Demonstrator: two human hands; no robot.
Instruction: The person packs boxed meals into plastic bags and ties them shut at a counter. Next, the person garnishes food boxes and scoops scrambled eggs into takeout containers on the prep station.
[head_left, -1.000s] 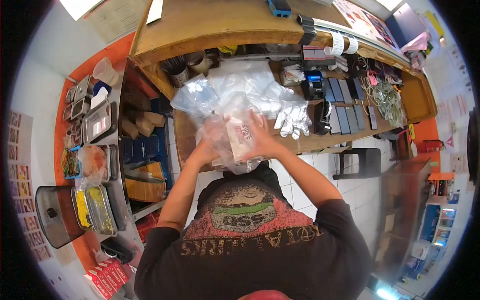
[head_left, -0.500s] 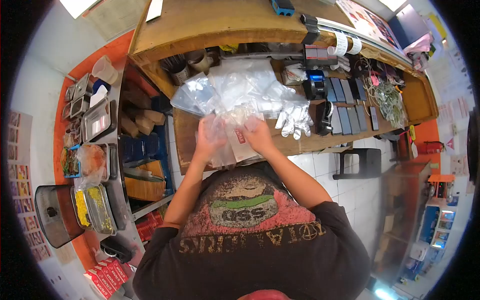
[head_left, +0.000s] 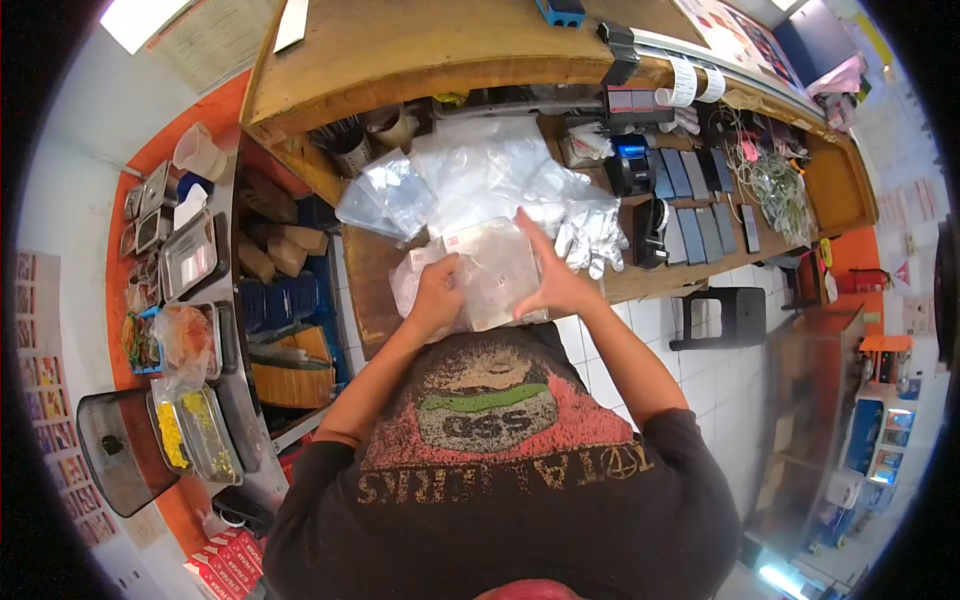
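Observation:
My left hand (head_left: 437, 292) is closed on the left side of a clear plastic bag (head_left: 500, 275) near the front edge of the wooden table (head_left: 375, 290). Fingers and thumb spread wide, my right hand (head_left: 550, 272) lies along the bag's right edge. The bag is broad and flat, with a small red print at its top left corner. Just beyond my hands, more clear plastic bags (head_left: 480, 165) are piled up. Thin transparent gloves (head_left: 590, 235) lie to the right of that pile.
Dark flat boxes (head_left: 695, 235) stand in rows right of a small black and blue device (head_left: 630, 165). Tangled cords (head_left: 775, 190) lie farther right. Metal trays (head_left: 190, 255) line the left counter. A black stool (head_left: 725, 318) stands at right below the table.
The bag, bunched and folded between my hands before, now lies spread flatter. My right hand has opened and moved to its right edge; my left hand has shifted slightly rightward.

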